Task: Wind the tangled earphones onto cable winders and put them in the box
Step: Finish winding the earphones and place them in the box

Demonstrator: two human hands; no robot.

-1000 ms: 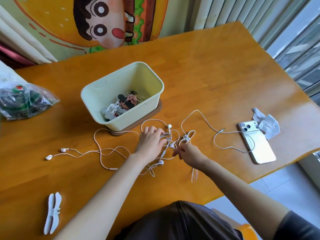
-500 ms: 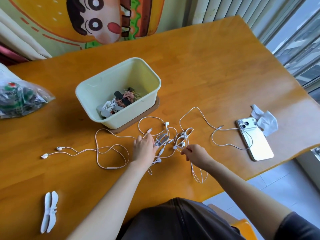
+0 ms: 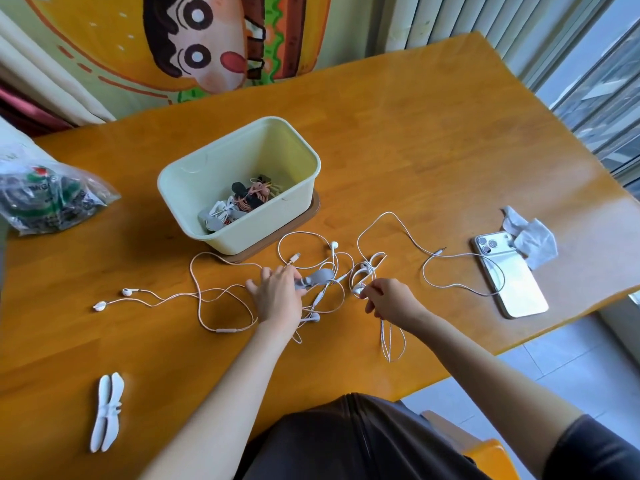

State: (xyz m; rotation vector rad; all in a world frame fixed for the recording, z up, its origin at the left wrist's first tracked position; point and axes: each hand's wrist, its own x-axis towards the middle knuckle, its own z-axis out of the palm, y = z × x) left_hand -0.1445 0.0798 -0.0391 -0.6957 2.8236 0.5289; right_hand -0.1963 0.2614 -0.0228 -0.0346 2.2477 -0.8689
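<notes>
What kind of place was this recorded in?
Probably a room in a home, not a workshop: a wooden table beside vertical blinds, a cartoon-print fabric behind it, and a phone and crumpled tissue lying on it.

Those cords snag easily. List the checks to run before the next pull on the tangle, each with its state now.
1. Right hand pinching the white earbud: ok.
2. Left hand resting on the tangled white earphone cables: ok.
3. Grey flat cable winder gripped: cannot tell.
4. Cables untangled: not ok.
5. Cable clear of the silver smartphone: not ok.
6. Pale green plastic box open, with room: ok.
</notes>
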